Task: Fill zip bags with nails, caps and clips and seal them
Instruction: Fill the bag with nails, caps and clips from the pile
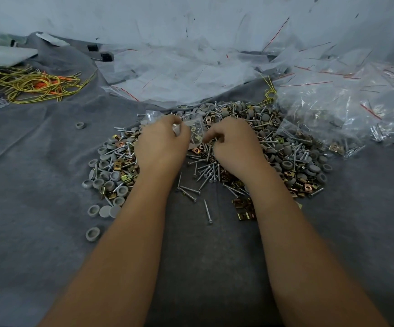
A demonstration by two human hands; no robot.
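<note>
While both bare forearms reach forward over a grey cloth [49, 232], the left hand [161, 142] curls its fingers around the crumpled top of a small clear zip bag [194, 131]. Beside it, the right hand [234, 142] bends at the wrist, fingertips pinched together at the bag's mouth. Both hover above a heap of nails [205, 171], grey caps [106, 180] and brass clips [244, 207]. Filled bags [356, 119] lie to the right.

Tangled yellow and orange wires [33, 84] lie far left on the grey cloth [37, 166], below a scuffed white wall [144, 17].
</note>
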